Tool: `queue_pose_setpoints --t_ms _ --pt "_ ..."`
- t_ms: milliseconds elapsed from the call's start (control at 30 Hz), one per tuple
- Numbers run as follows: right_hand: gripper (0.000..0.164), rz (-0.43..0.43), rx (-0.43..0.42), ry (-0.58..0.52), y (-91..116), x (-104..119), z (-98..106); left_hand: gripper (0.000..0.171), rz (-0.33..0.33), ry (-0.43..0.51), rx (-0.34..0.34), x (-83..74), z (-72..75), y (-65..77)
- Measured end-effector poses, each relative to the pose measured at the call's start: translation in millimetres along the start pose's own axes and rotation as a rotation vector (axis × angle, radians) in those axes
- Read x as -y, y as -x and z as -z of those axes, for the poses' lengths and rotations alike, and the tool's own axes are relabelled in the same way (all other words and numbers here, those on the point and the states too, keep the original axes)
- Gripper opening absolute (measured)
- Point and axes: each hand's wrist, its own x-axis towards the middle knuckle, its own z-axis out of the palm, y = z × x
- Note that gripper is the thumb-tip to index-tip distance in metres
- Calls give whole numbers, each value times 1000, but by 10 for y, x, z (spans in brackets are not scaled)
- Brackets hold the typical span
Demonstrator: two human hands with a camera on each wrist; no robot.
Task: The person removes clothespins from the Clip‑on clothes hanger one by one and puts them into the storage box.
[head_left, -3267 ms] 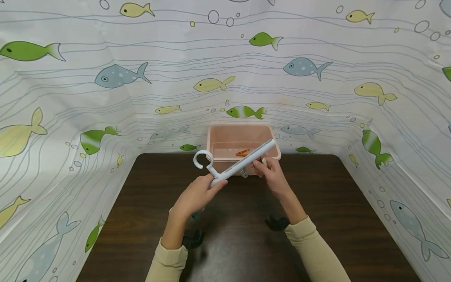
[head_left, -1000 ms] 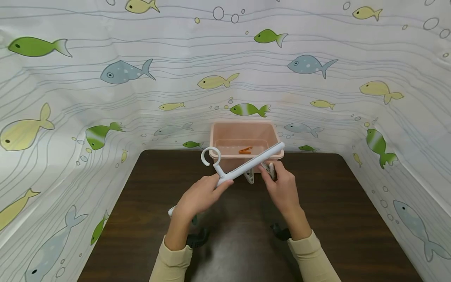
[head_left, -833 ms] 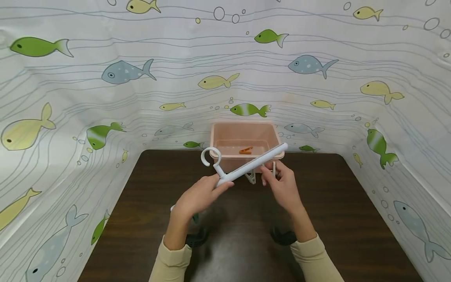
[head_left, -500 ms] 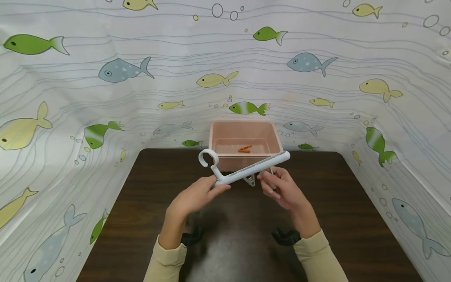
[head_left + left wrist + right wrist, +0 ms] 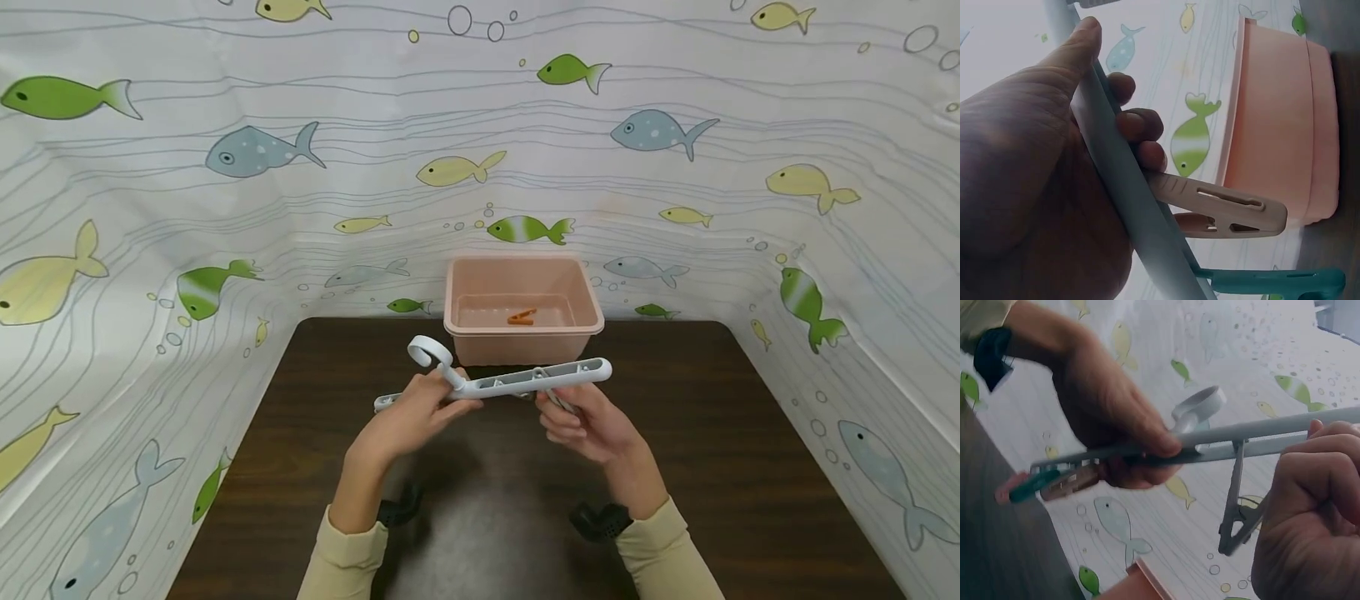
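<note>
A white clip hanger [image 5: 517,384] with a curved hook [image 5: 430,350] is held above the table. My left hand [image 5: 408,421] grips its bar beside the hook, thumb along the near side. My right hand [image 5: 592,417] is under the bar's right half, pinching a pale grey clothespin [image 5: 561,403] that reaches up to the slot; my fingers hide part of it. Another grey clothespin [image 5: 1233,512] hangs from the bar between the hands. On the left half hang a beige clothespin [image 5: 1229,205], a teal clothespin [image 5: 1279,281] and a pink clothespin [image 5: 1011,487].
Behind the hands, a pink bin [image 5: 525,331] stands at the table's back edge, with an orange clothespin [image 5: 521,317] inside. The dark wooden table [image 5: 712,467] is enclosed by a white fish-patterned sheet [image 5: 360,100] at the back and sides.
The hanger has come down and levelled, its slotted underside now turned into view. My right hand has lowered and turned with the grey clothespin, its fingers now beneath the bar.
</note>
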Motion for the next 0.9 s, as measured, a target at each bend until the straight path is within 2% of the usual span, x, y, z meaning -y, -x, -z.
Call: queue_pose_setpoints --t_ms 200,433,533,667,767,900 --pt "41 -25 -73 76 4 59 12 30 0 2 -21 8 21 15" --pt "38 -70 -177 183 75 164 6 23 8 19 -42 -13 53 29" --pt "34 -114 -270 255 85 196 12 23 9 41 -59 -20 81 19" --pt "30 -170 -449 324 74 220 32 23 20 62 -68 -6 101 10" --pt "35 -180 -552 293 69 244 49 24 31 68 -65 6 104 18" --pt "39 -171 -621 227 60 313 61 23 43 74 -69 8 109 26"
